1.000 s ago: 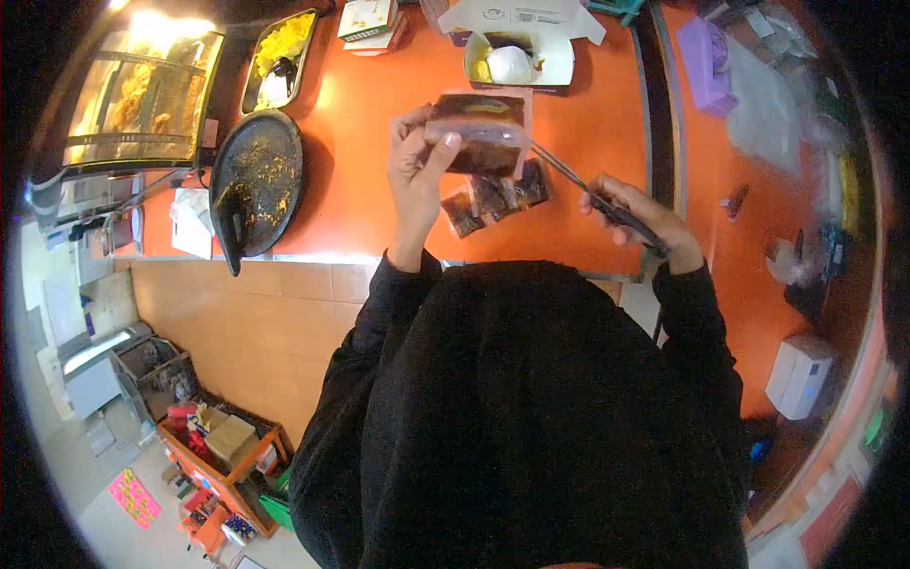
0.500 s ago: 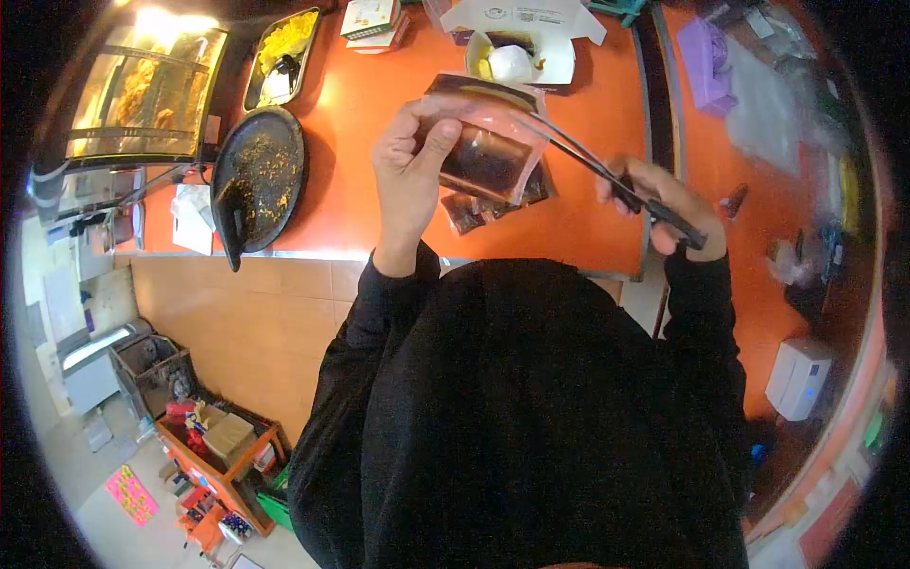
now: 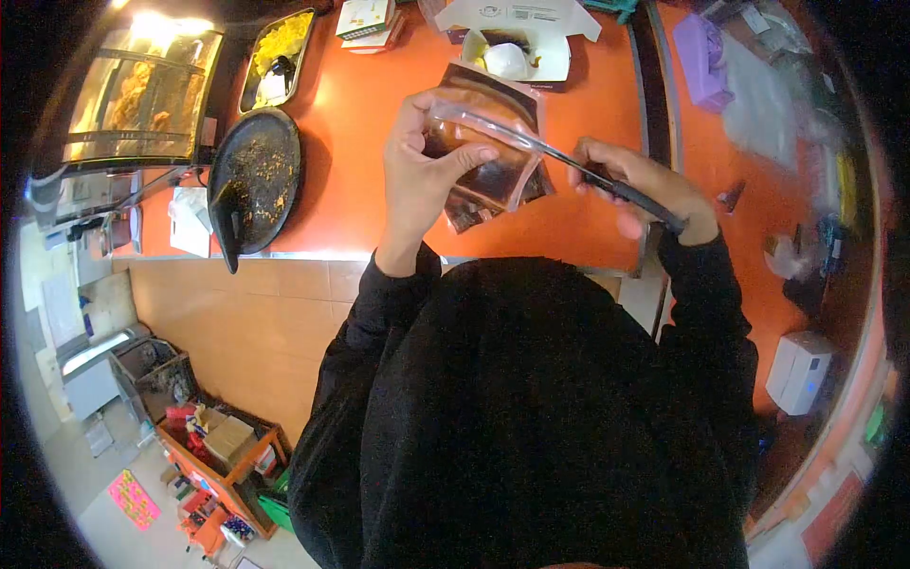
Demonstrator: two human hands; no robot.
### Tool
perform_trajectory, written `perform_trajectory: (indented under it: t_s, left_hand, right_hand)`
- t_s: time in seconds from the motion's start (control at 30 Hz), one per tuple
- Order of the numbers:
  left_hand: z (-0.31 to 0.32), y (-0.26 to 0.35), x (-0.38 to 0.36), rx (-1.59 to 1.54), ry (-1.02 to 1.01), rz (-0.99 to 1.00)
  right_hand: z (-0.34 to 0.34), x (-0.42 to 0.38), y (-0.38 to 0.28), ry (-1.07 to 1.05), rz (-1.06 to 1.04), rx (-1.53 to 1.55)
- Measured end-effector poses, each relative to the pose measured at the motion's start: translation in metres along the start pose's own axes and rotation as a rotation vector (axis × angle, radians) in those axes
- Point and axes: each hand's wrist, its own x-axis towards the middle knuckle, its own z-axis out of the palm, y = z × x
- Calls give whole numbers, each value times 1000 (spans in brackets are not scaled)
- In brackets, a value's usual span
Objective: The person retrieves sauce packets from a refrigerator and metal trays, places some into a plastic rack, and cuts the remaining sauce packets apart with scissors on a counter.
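I see my left hand (image 3: 422, 180) pinching a clear plastic pouch (image 3: 488, 152) of dark sauce, thumb on the near face and fingers wrapped behind its left edge. My right hand (image 3: 645, 185) is closed around the handles of a pair of scissors (image 3: 578, 171), whose blades reach leftward onto the pouch's upper part. The pouch is held in the air above the orange counter (image 3: 360, 123), between my chest and the open white box (image 3: 517, 47) farther back.

Handling judgement: the pouch looks light, soft and slippery, its film flexing where gripped, and the liquid inside would shift when it is tilted. The best hold is at a sealed edge or corner, not the filled middle, since squeezing there could force sauce out.

Orientation: the pouch's long axis runs from upper left to lower right, top edge tilted away from me. More small sauce packets (image 3: 464, 213) lie on the counter just beneath it. Farther left sits a dark round pan (image 3: 256, 175) with crumbs.
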Motion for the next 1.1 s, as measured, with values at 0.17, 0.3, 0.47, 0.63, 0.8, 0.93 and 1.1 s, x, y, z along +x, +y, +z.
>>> perform_trajectory:
  t_s: [0.17,0.3,0.47,0.63,0.8,0.93,1.1]
  left_hand:
    - [1,2,1,-99,6,-71]
    - [0,-9,0,-8,-57,-69]
    - [-3,-13,1,36,-98,-90]
    - [-5,-22,4,-25,-139,-78]
    - [-11,-22,9,-271,-109,-102]
    - [-15,-40,15,-428,-199,-174]
    - [-11,-42,17,-519,-194,-234]
  right_hand:
    - [4,4,-13,-1,175,281]
    - [1,10,-7,-75,-148,79]
    - [-2,16,-5,-113,-96,-59]
    - [-7,23,4,-163,-16,41]
    - [-9,34,31,-198,34,44]
    - [-7,40,46,-202,-88,183]
    - [2,42,65,-13,-13,341]
